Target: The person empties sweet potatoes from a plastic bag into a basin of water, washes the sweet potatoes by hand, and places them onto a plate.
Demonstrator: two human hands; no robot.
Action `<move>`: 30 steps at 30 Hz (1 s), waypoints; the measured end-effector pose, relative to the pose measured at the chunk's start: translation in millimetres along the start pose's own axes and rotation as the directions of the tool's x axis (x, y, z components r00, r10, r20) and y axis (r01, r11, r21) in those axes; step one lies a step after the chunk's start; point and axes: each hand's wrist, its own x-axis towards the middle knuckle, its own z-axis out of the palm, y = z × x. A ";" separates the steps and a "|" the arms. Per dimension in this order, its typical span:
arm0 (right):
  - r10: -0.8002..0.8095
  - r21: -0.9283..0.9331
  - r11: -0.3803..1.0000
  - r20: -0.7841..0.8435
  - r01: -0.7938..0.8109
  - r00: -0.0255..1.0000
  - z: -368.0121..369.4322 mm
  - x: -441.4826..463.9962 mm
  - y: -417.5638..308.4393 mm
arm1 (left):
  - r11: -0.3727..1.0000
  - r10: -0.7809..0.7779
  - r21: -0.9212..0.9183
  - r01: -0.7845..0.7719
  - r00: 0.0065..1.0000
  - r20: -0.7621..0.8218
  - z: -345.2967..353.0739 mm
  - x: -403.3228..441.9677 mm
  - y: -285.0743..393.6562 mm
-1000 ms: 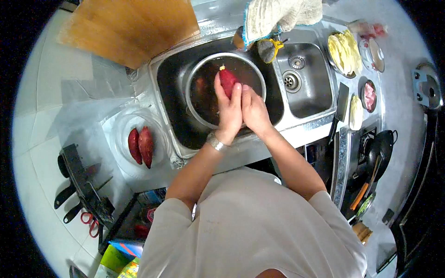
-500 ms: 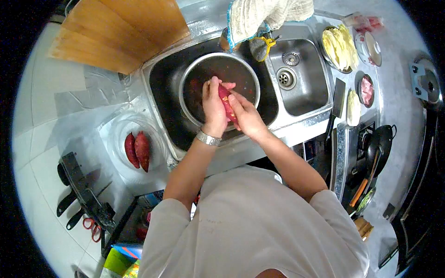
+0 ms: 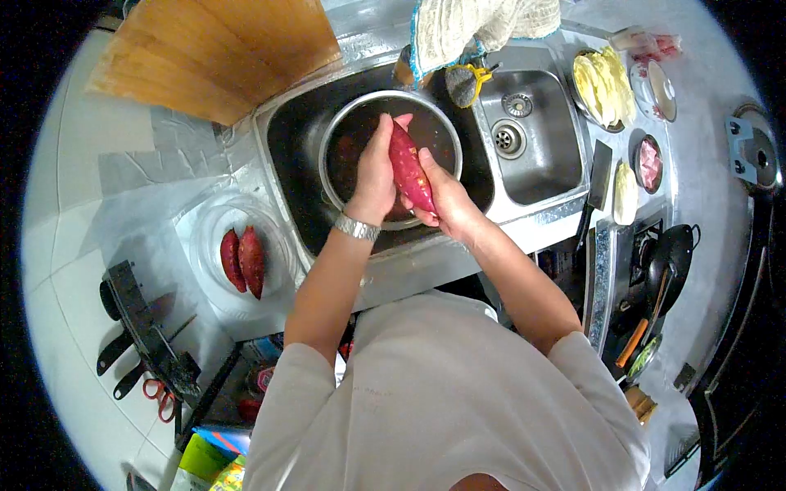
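Between my two hands is a red-skinned sweet potato [image 3: 408, 168], wet and marked with small yellowish patches. My left hand [image 3: 377, 174] supports its left side and far end, the fingers partly hidden behind it. Around its near end and right side curls my right hand [image 3: 449, 195], thumb on top. Both hands are over a round metal basin [image 3: 326, 180] of dark water, which stands in the left bowl of the sink [image 3: 286, 139]. Two more sweet potatoes [image 3: 252, 260] lie in a clear bowl [image 3: 205, 278] on the counter at left.
A wooden board [image 3: 221, 57] leans behind the sink's left side. A cloth [image 3: 458, 29] and a yellow-rimmed strainer [image 3: 465, 86] hang at the back. Rightward are a cleaver [image 3: 600, 176], cabbage leaves [image 3: 604, 86], meat [image 3: 649, 162] and a wok [image 3: 679, 262]. A knife rack [image 3: 147, 327] stands lower left.
The sweet potato has come further into view between my hands, its upper face now mostly uncovered. My right hand has shifted slightly right, and my fingers have opened around it.
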 end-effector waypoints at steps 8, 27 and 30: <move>0.023 0.047 0.999 -0.104 -0.018 0.994 -0.9 0.4 -8.3 | 0.907 0.281 0.338 -0.250 0.958 -0.046 8.9 -21.5 -21.4; -0.380 -0.362 0.872 -0.074 0.330 0.922 8.8 -21.0 37.7 | 0.929 -0.065 -0.365 0.066 0.998 0.016 -6.2 -6.7 -4.8; -0.270 -0.289 0.932 -0.147 0.220 0.951 1.6 -11.5 24.6 | 0.972 0.019 -0.233 -0.012 0.999 0.027 0.9 -10.2 -12.5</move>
